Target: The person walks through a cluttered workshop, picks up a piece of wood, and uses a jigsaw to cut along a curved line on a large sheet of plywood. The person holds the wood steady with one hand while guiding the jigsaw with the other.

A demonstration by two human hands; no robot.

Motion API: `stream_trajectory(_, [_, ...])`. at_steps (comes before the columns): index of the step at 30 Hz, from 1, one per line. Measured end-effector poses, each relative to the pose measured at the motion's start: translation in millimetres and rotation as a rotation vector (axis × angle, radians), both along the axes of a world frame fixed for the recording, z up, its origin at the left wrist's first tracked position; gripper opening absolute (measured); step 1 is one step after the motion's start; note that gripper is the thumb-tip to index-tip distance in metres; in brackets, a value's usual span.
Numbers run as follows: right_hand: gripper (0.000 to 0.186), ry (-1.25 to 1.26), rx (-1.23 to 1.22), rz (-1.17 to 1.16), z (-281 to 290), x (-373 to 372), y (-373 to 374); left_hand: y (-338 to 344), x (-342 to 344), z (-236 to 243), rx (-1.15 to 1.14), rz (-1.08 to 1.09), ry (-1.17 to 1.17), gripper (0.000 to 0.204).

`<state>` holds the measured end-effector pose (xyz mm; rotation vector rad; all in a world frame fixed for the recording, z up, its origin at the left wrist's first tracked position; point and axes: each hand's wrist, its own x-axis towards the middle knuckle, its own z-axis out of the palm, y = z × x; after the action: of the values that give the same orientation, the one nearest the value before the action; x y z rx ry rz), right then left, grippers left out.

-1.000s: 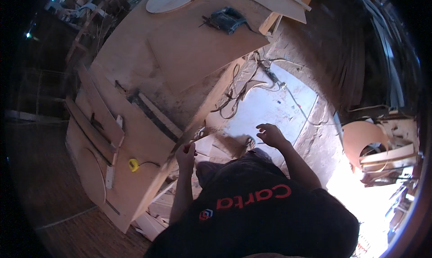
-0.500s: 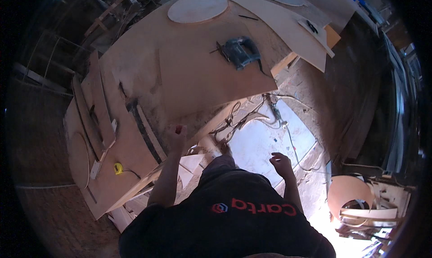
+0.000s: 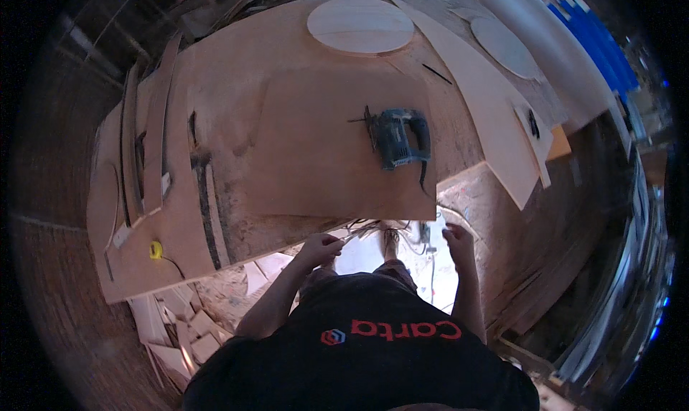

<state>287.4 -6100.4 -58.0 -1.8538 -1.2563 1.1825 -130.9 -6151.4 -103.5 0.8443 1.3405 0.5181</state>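
Note:
My left hand (image 3: 321, 251) hangs just off the near edge of the workbench, its fingers curled together and nothing visible in them. My right hand (image 3: 459, 244) is raised beyond the near right corner of a plywood sheet (image 3: 316, 145), fingers loosely bent and somewhat apart, holding nothing that I can see. Both hands are apart from the sheet. On that sheet, toward its right side, lies a dark blue-grey jigsaw (image 3: 400, 138) with its blade pointing left. Its cord runs down over the sheet's right edge.
A round wooden disc (image 3: 359, 25) lies at the back of the bench. To the right is a long curved panel (image 3: 474, 88); left are wooden strips (image 3: 154, 131) and a yellow tape measure (image 3: 156, 249). Offcuts (image 3: 204, 325) pile below the bench's left end. Cables (image 3: 373, 228) lie by my feet.
My view and body have turned rightward along the bench, bringing the plywood sheet in front of me. My left hand has drawn back from the bench edge; my right hand has risen toward the sheet's corner.

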Motion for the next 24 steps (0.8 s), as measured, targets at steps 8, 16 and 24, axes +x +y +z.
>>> stream_trajectory(8, [0.067, -0.096, 0.096, 0.213, -52.0, 14.3, 282.3, 19.3, 99.7, -21.7, -0.18, 0.633, -0.255, 0.039])
stream_trajectory(16, [0.058, 0.716, -0.298, 0.452, -64.2, -50.7, 375.0, 22.8, 159.6, 8.9, -0.107, 1.063, -0.251, 0.03])
stream_trajectory(24, [0.046, 0.733, -0.567, 0.519, 6.8, -85.9, 394.9, 38.2, 159.6, -3.7, -0.069, 1.307, -0.544, 0.032])
